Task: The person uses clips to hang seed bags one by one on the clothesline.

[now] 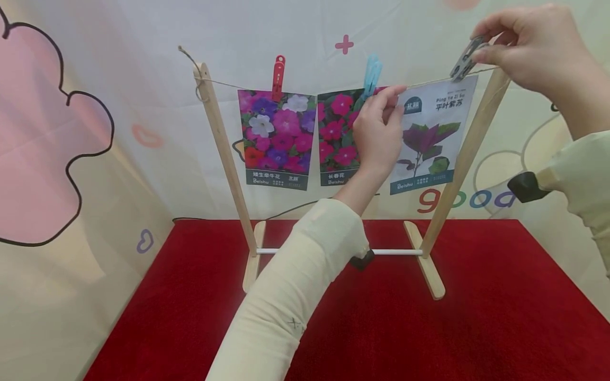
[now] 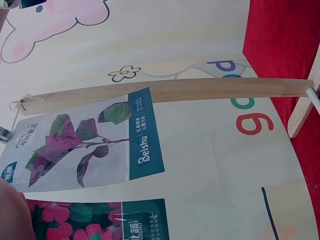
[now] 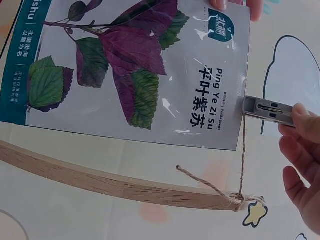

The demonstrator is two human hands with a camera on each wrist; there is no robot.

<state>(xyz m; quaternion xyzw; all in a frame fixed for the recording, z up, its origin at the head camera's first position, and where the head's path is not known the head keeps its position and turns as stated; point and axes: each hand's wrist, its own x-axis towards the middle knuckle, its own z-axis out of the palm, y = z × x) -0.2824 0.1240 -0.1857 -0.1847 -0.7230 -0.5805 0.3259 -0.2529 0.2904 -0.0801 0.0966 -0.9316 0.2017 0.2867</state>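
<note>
A grey clothespin point(image 1: 467, 59) is pinched between the thumb and fingers of my right hand point(image 1: 543, 50). Its tip sits over the top edge of a white seed packet point(image 1: 431, 114) with purple leaves, at the twine point(image 3: 243, 160). The packet's upper left corner is pinched by my left hand point(image 1: 378, 135). Behind that hand hangs a pink-flower seed packet point(image 1: 333, 153), partly hidden, with a light blue clothespin point(image 1: 373, 74) on it. Further left, a red clothespin point(image 1: 278, 78) holds a mixed-flower seed packet point(image 1: 278, 140). In the left wrist view only a finger point(image 2: 14, 212) shows.
The twine runs between two wooden posts point(image 1: 224, 153), whose wooden feet point(image 1: 426, 264) stand on a red cloth point(image 1: 362, 323). A white rod point(image 1: 397, 252) joins the posts low down. A printed cloth backdrop point(image 1: 138, 95) hangs close behind.
</note>
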